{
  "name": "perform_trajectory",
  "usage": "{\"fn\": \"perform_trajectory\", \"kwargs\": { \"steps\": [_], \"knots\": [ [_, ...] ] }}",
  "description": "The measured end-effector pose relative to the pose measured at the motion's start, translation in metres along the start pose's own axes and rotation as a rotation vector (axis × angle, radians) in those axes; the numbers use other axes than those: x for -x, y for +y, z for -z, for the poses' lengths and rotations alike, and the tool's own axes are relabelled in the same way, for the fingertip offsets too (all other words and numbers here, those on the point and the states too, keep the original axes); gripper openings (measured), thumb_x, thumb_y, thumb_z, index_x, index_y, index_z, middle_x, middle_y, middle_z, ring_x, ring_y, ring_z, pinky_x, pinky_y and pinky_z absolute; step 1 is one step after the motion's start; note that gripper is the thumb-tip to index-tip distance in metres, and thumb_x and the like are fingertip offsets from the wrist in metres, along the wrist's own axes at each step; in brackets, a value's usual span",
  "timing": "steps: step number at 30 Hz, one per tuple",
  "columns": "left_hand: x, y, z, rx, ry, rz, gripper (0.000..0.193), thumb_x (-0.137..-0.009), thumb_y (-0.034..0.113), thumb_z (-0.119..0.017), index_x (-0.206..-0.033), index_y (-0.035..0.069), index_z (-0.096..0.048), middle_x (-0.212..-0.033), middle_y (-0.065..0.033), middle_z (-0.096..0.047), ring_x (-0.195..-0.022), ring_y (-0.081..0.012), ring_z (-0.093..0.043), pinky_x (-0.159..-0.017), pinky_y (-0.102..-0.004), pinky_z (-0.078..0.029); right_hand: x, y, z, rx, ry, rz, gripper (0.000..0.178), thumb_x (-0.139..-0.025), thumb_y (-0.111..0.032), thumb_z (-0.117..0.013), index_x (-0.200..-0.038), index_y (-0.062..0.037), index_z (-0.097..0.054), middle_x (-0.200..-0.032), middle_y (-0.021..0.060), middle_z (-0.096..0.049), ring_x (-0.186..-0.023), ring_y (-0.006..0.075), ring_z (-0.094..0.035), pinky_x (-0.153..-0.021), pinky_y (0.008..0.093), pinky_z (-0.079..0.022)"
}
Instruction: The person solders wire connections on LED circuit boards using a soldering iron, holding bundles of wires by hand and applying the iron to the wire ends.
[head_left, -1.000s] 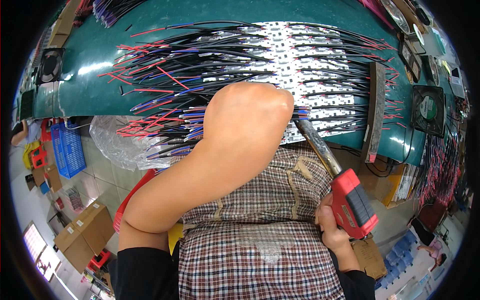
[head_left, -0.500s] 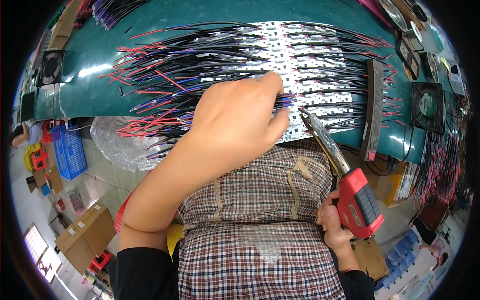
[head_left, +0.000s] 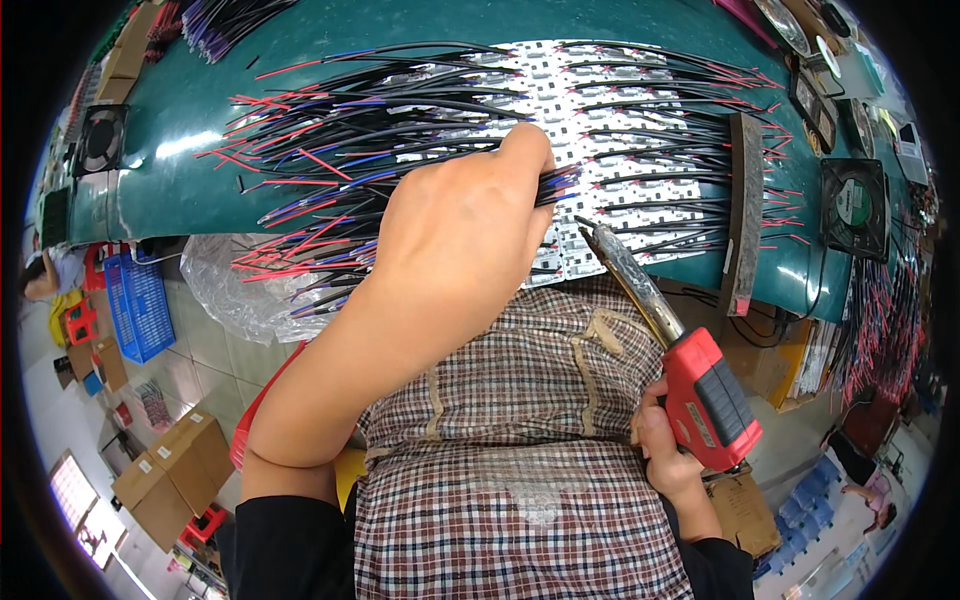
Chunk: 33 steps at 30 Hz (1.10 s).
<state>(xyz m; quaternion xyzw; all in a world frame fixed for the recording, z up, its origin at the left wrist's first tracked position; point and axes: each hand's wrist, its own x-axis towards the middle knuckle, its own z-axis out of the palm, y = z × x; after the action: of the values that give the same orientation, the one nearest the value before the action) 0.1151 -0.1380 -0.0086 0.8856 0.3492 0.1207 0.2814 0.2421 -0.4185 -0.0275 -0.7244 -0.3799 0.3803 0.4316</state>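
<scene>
A sheet of white circuit boards (head_left: pixel 548 95) lies on the green table, with rows of black-sleeved wires (head_left: pixel 420 104) running out to both sides; many have red or blue ends. My left hand (head_left: pixel 465 210) reaches over the lower left of the boards, its fingers closed on a bundle of wires (head_left: pixel 560 184) whose tips stick out past the thumb. A red and black soldering gun (head_left: pixel 712 400) is gripped in my right hand (head_left: pixel 665 440), over my checked apron. Its metal tip points up and left, close to the boards below my left fingertips; whether it touches cannot be seen.
A long dark bar (head_left: pixel 743 210) lies across the right-hand wires. Black fans stand at the right (head_left: pixel 855 208) and far left (head_left: pixel 100 138). Below the table's front edge are a clear plastic bag (head_left: pixel 225 290), a blue crate (head_left: pixel 138 305) and cardboard boxes (head_left: pixel 175 475).
My left hand has shifted slightly left with the wires still in its fingers. The soldering gun has moved a little left too, its tip now nearer the middle of the boards.
</scene>
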Motion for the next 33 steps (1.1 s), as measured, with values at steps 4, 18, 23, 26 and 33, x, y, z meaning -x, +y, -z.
{"fn": "perform_trajectory", "kwargs": {
  "steps": [4, 18, 23, 26, 33],
  "knots": [
    [-0.002, -0.001, 0.001, 0.025, -0.002, -0.008, 0.019, -0.088, 0.01, -0.072, -0.101, 0.003, -0.06, -0.086, -0.0179, -0.07, -0.079, -0.0378, -0.069, -0.069, -0.0435, -0.052, -0.001, -0.002, 0.001, -0.036, 0.006, 0.002, 0.028, -0.098, -0.004, -0.058, -0.126, -0.001, -0.052, -0.084, 0.0068, -0.058, -0.056, 0.0083, -0.046, -0.054, 0.0257, -0.043],
    [0.009, 0.01, 0.004, 0.159, 0.103, -0.047, 0.014, -0.082, 0.005, -0.074, -0.089, 0.004, -0.063, -0.072, -0.0108, -0.066, -0.065, -0.0259, -0.065, -0.059, -0.0338, -0.048, 0.005, -0.005, 0.005, -0.104, 0.036, -0.046, 0.029, -0.1, -0.009, -0.057, -0.126, 0.0007, -0.05, -0.071, 0.0031, -0.05, -0.05, 0.0076, -0.04, -0.053, 0.025, -0.041],
    [0.018, 0.005, -0.008, 0.003, 0.076, -0.092, 0.017, -0.077, 0.011, -0.078, -0.084, 0.003, -0.065, -0.073, -0.0127, -0.065, -0.065, -0.0318, -0.064, -0.059, -0.0401, -0.049, 0.009, -0.01, 0.01, -0.004, -0.024, -0.095, 0.028, -0.093, -0.008, -0.065, -0.119, 0.0006, -0.059, -0.082, 0.0069, -0.059, -0.066, 0.0154, -0.055, -0.062, 0.0304, -0.047],
    [0.019, 0.005, -0.013, -0.023, 0.051, -0.106, 0.017, -0.074, 0.01, -0.078, -0.083, 0.002, -0.065, -0.074, -0.0135, -0.065, -0.067, -0.0332, -0.065, -0.061, -0.0429, -0.05, 0.01, -0.009, 0.009, 0.027, 0.001, -0.19, 0.023, -0.084, -0.005, -0.073, -0.106, 0.0002, -0.069, -0.089, 0.011, -0.067, -0.078, 0.0243, -0.066, -0.069, 0.0357, -0.052],
    [0.018, 0.005, -0.014, -0.047, 0.012, -0.094, 0.018, -0.072, 0.009, -0.077, -0.081, 0.001, -0.064, -0.074, -0.0141, -0.065, -0.069, -0.0346, -0.065, -0.062, -0.0438, -0.05, 0.006, -0.009, 0.005, 0.092, 0.0, -0.194, 0.021, -0.082, -0.005, -0.074, -0.101, 0.0006, -0.069, -0.088, 0.0121, -0.067, -0.077, 0.028, -0.067, -0.068, 0.0371, -0.052]
  ]
}}
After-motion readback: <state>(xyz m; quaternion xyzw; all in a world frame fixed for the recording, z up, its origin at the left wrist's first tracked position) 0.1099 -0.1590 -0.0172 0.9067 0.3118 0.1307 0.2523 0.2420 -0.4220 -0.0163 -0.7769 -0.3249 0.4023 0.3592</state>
